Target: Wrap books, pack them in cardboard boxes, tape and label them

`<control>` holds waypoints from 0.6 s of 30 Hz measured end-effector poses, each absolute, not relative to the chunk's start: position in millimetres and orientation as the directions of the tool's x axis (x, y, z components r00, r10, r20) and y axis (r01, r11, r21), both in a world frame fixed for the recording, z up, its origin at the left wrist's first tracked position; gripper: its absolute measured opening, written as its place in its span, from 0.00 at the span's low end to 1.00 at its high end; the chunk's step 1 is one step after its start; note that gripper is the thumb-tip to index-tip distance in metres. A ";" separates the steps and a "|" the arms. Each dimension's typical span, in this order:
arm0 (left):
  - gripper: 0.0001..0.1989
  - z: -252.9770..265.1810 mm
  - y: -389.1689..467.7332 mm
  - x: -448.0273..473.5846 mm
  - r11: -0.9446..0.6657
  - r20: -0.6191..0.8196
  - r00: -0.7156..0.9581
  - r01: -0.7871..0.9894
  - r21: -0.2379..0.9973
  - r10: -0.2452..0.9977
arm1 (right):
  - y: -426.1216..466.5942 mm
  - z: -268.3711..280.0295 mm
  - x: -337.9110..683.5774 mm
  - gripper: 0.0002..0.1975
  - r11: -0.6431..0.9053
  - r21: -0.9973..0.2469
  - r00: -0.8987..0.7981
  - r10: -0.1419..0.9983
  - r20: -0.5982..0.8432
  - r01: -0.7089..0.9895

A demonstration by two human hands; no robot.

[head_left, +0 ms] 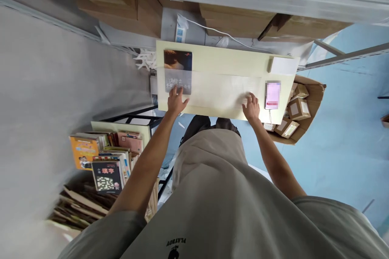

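A dark-covered book point(178, 60) lies at the left end of the pale yellow board point(225, 57). A translucent plastic film point(219, 91) is spread across the board, and its left part overlies the lower half of the book. My left hand point(177, 102) rests on the book's lower edge over the film, fingers apart and thumb out to the right. Towards the film's right end, my right hand point(251, 108) touches down with slightly bent fingers, its thumb apart from them. Neither hand appears to grip anything.
Right of my right hand lies a phone point(272, 95) with a lit screen, below a white box point(284, 65). A carton of small parcels point(299, 109) stands at the right. Stacked books point(106, 174) are at the lower left. A power strip point(180, 33) sits behind the board.
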State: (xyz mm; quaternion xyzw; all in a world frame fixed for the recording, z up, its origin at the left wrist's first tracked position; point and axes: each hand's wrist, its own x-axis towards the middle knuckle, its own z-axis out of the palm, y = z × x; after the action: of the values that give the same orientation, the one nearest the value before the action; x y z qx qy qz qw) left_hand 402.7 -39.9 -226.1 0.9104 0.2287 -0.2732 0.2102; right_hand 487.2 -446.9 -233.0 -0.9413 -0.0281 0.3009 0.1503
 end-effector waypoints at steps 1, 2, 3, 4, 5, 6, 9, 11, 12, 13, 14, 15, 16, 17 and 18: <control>0.43 -227.5 -37.6 402.1 -0.811 -0.585 0.756 0.522 0.266 0.294 | -432.8 -230.1 487.8 0.28 -0.954 -0.292 0.825 0.115 -0.554 -0.063; 0.42 -228.8 -34.7 401.8 -0.815 -0.578 0.764 0.511 0.273 0.286 | -414.5 -227.2 488.2 0.27 -0.952 -0.296 0.830 0.102 -0.548 -0.078; 0.41 -229.9 -31.1 401.8 -0.820 -0.575 0.771 0.499 0.280 0.273 | -392.0 -224.4 488.2 0.27 -0.946 -0.315 0.829 0.116 -0.547 -0.076; 0.39 -230.7 -26.6 401.8 -0.826 -0.575 0.777 0.485 0.286 0.257 | -365.8 -222.0 487.6 0.26 -0.935 -0.349 0.819 0.154 -0.553 -0.059; 0.38 -231.1 -21.1 401.7 -0.833 -0.576 0.782 0.469 0.295 0.237 | -336.8 -220.2 486.5 0.25 -0.920 -0.391 0.795 0.213 -0.569 -0.034; 0.37 -231.3 -14.8 401.6 -0.838 -0.579 0.786 0.453 0.305 0.214 | -306.2 -219.2 484.9 0.23 -0.900 -0.436 0.750 0.283 -0.597 -0.008; 0.32 -230.3 7.2 402.9 -0.842 -0.577 0.807 0.397 0.365 0.130 | -219.3 -221.1 478.0 0.19 -0.880 -0.474 0.590 0.393 -0.706 0.020; 0.27 -230.2 23.0 409.1 -0.827 -0.574 0.815 0.375 0.419 0.078 | -178.0 -225.4 473.5 0.19 -0.917 -0.399 0.534 0.342 -0.773 0.010; 0.25 -230.9 30.7 415.2 -0.814 -0.576 0.814 0.382 0.439 0.071 | -164.2 -228.0 471.6 0.20 -0.937 -0.348 0.525 0.295 -0.798 -0.002; 0.22 -232.4 38.1 423.7 -0.799 -0.572 0.816 0.400 0.450 0.086 | -154.8 -230.7 469.9 0.22 -0.953 -0.302 0.523 0.249 -0.815 -0.018; 0.20 -234.9 45.1 434.6 -0.783 -0.557 0.821 0.428 0.451 0.128 | -149.2 -233.2 468.4 0.23 -0.963 -0.265 0.521 0.209 -0.828 -0.035; 0.18 -238.7 51.4 447.8 -0.767 -0.527 0.828 0.462 0.446 0.192 | -146.4 -235.3 467.0 0.24 -0.970 -0.238 0.520 0.177 -0.836 -0.052; 0.18 -243.7 57.3 462.7 -0.748 -0.489 0.830 0.499 0.436 0.269 | -145.5 -237.0 465.7 0.25 -0.974 -0.219 0.520 0.153 -0.841 -0.067; 0.19 -250.1 62.8 478.7 -0.727 -0.449 0.823 0.540 0.425 0.349 | -145.6 -238.1 464.4 0.25 -0.976 -0.204 0.519 0.134 -0.844 -0.081; 0.22 -257.7 68.1 494.8 -0.701 -0.424 0.804 0.581 0.414 0.416 | -146.0 -238.7 463.3 0.26 -0.977 -0.191 0.519 0.117 -0.847 -0.093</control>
State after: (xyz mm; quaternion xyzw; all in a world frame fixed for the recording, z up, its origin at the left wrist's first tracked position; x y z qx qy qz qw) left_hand 494.8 68.1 -257.7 0.9098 0.2738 -0.1511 0.2730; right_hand 463.3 -146.0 -238.7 -0.8650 -0.0069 0.4903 0.1068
